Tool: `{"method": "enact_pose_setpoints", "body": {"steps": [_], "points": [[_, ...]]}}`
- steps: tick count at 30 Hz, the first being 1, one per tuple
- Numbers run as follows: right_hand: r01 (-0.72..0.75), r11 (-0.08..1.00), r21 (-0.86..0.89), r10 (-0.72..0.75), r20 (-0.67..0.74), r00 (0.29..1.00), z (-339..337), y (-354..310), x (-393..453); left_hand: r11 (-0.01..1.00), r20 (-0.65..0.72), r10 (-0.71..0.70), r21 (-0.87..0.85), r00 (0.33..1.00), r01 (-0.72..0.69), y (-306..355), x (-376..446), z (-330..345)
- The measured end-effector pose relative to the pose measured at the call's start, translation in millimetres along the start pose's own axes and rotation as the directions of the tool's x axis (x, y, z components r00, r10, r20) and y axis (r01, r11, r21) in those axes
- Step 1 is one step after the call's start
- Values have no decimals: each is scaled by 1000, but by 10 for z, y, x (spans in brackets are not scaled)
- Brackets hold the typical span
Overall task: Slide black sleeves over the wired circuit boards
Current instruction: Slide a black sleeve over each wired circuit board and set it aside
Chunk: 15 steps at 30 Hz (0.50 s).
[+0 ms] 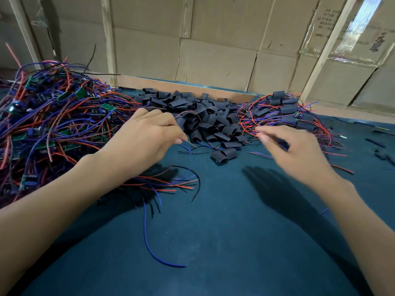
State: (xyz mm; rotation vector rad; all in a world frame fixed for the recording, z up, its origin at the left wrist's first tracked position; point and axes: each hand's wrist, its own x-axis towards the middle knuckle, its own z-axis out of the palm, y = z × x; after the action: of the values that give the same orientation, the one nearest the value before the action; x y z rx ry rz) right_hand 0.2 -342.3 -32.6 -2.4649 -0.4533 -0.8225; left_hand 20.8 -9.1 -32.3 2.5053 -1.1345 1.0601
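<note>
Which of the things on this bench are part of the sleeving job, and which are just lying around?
Part of the job:
- unsleeved boards pile
- black sleeves heap
- sleeved boards pile
- left hand, pinching wires
- right hand, blurred

Lying about:
- loose blue wire
- scraps on the green mat
- cardboard boxes

Cardboard boxes (213, 39) stand behind the teal table mat (224, 242).
</note>
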Motion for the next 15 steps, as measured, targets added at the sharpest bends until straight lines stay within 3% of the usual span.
{"method": "enact_pose_setpoints", "body": {"steps": [4,8,11,13,15], "points": [[-31,924,380,-31,154,988,299,-668,-144,984,-50,49,-168,998,-57,173,18,44],[-92,847,523,-66,275,959,526,-856,-202,957,-57,68,-278,996,-81,323,5,137],[-240,780,578,51,323,945,469,-727,-152,942,72,29,-337,997,-3,345,-20,193],[-243,819,520,95,294,951,376,-605,-113,931,211,-49,-343,976,121,265,-51,205],[-234,832,503,122,246,962,277,-476,-69,961,298,-68,-236,952,143,161,-78,209]]}}
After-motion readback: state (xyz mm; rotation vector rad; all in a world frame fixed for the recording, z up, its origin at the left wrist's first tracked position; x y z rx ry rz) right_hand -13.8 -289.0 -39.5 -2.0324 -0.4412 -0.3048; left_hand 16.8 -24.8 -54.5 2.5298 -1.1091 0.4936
